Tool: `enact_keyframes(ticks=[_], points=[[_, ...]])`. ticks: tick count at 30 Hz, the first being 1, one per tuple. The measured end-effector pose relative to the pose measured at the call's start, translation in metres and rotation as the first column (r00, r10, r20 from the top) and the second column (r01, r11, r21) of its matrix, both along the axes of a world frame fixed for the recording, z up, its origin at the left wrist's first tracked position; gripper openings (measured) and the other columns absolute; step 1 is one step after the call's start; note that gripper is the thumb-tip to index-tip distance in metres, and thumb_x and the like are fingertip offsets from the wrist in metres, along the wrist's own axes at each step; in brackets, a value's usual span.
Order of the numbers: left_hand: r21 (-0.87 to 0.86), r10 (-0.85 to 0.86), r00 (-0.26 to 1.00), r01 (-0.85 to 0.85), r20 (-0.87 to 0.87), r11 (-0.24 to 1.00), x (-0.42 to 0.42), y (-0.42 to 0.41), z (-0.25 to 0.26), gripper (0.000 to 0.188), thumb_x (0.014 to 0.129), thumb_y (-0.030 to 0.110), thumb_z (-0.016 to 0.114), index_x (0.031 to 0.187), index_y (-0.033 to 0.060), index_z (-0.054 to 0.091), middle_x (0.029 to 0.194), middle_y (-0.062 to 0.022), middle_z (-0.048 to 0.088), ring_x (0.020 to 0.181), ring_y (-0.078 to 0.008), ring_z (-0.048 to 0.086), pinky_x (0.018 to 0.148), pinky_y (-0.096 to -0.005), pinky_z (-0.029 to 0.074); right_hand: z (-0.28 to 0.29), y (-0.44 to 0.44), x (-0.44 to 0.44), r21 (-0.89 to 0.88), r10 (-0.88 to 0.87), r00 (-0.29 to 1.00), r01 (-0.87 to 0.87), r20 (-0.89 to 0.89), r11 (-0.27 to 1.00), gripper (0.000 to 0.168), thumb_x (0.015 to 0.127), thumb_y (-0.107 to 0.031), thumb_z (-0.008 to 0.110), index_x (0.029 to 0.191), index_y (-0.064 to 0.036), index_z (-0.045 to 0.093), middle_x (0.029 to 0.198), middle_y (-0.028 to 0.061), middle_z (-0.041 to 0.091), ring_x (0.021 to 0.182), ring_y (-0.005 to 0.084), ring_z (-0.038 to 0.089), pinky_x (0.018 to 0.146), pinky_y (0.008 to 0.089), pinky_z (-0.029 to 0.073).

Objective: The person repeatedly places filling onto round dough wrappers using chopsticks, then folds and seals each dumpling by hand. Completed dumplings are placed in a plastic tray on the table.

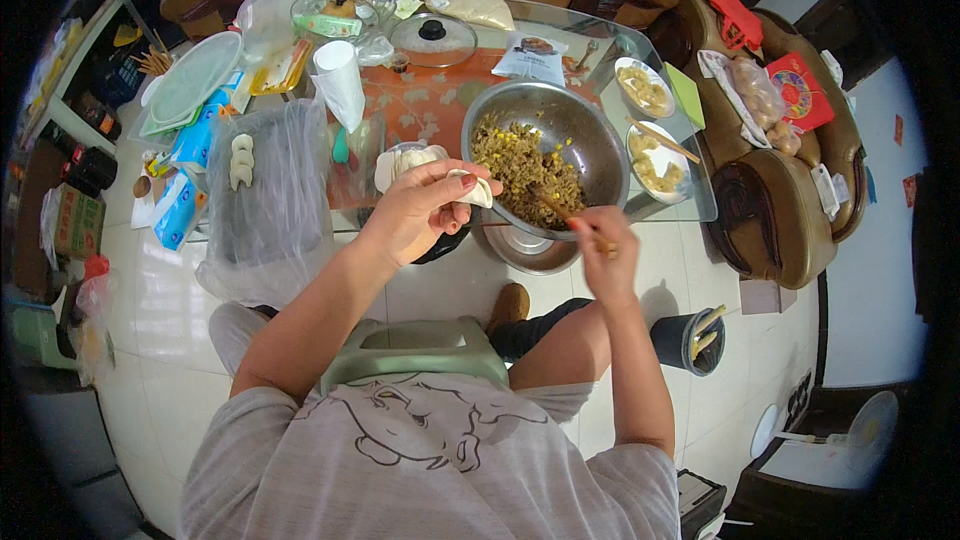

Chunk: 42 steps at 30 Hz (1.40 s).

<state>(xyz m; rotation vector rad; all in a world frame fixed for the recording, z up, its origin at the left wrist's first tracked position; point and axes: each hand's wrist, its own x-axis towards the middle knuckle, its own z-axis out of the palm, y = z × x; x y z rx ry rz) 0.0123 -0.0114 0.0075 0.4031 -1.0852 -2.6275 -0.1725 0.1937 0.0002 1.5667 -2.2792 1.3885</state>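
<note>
Pinched in my left hand (431, 202) is a pale dough wrapper (477, 190), curved and partly folded; whether it holds filling is hidden. It is beside the left rim of a large steel bowl (604, 157). My right hand (609, 244), slightly blurred, grips a wooden utensil (555, 204) whose far end is in the brown filling with yellow bits (525, 165). A stack of round dough wrappers (409, 157) lies behind my left hand. Several shaped dumplings (241, 161) sit in a row on a plastic-covered tray (281, 202) at the left.
At the glass table's (705, 199) right, two white bowls (660, 165) (645, 88) hold food, with chopsticks (664, 139) across the nearer one. A glass lid (433, 41), a paper roll (339, 75) and tissue packs (178, 210) stand farther off. A bin (688, 341) is on the floor at right.
</note>
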Motion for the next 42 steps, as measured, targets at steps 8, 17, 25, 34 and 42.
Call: enact_keyframes(ticks=[8, 17, 25, 34, 42], points=[[-0.015, 0.086, 0.995, -0.087, -0.048, 0.996, -0.001, 0.004, 0.008, 0.018, 0.086, 0.007, 0.061, 0.103, 0.0043, 0.060, 0.102, -0.0132, 0.064, 0.068, -0.0050, 0.053, 0.053, -0.0151, 0.041, 0.005, -0.009, 0.009, 0.288, 0.220, 0.964, -0.171, -0.147, 0.942, 0.024, 0.072, 0.008, 0.061, 0.094, -0.001, 0.063, 0.091, 0.0139, 0.062, 0.083, 0.0328, 0.059, 0.074, 0.0383, 0.047], [0.076, 0.092, 0.994, -0.087, -0.065, 0.993, -0.010, 0.020, 0.013, 0.014, 0.085, 0.006, 0.062, 0.099, 0.0057, 0.060, 0.101, -0.0136, 0.064, 0.069, -0.0068, 0.055, 0.055, -0.0164, 0.042, 0.066, -0.031, 0.062, -0.117, 0.161, 0.979, -0.146, 0.129, 0.982, 0.016, 0.078, -0.003, 0.068, 0.093, -0.004, 0.069, 0.088, 0.0108, 0.064, 0.084, 0.0256, 0.060, 0.076, 0.0332, 0.047], [0.061, 0.106, 0.991, -0.101, -0.083, 0.993, -0.009, 0.029, 0.016, 0.016, 0.086, 0.008, 0.063, 0.101, 0.0055, 0.059, 0.102, -0.0096, 0.063, 0.065, -0.0069, 0.051, 0.058, -0.0189, 0.039, 0.056, -0.039, 0.070, -0.169, 0.143, 0.943, -0.094, 0.301, 0.981, 0.017, 0.077, -0.003, 0.070, 0.093, -0.001, 0.067, 0.088, 0.0097, 0.063, 0.079, 0.0204, 0.061, 0.072, 0.0300, 0.049], [0.063, 0.074, 0.994, -0.069, -0.084, 0.996, -0.009, 0.036, 0.021, 0.019, 0.086, 0.010, 0.065, 0.103, 0.0047, 0.059, 0.086, -0.0023, 0.059, 0.067, -0.0075, 0.053, 0.059, -0.0193, 0.040, 0.041, -0.041, 0.072, -0.181, 0.128, 0.777, -0.018, 0.617, 0.983, 0.014, 0.083, -0.008, 0.069, 0.092, 0.002, 0.064, 0.081, 0.0036, 0.061, 0.070, 0.0087, 0.056, 0.064, 0.0222, 0.046], [0.106, 0.076, 0.991, -0.065, -0.106, 0.992, -0.008, 0.037, 0.018, 0.022, 0.086, 0.012, 0.067, 0.105, 0.0042, 0.059, 0.087, -0.0023, 0.059, 0.068, -0.0094, 0.055, 0.061, -0.0196, 0.042, 0.023, -0.048, 0.072, -0.202, 0.110, 0.890, -0.021, 0.441, 0.979, 0.013, 0.089, -0.011, 0.062, 0.087, 0.002, 0.061, 0.076, 0.0034, 0.058, 0.065, 0.0093, 0.053, 0.059, 0.0222, 0.043]])
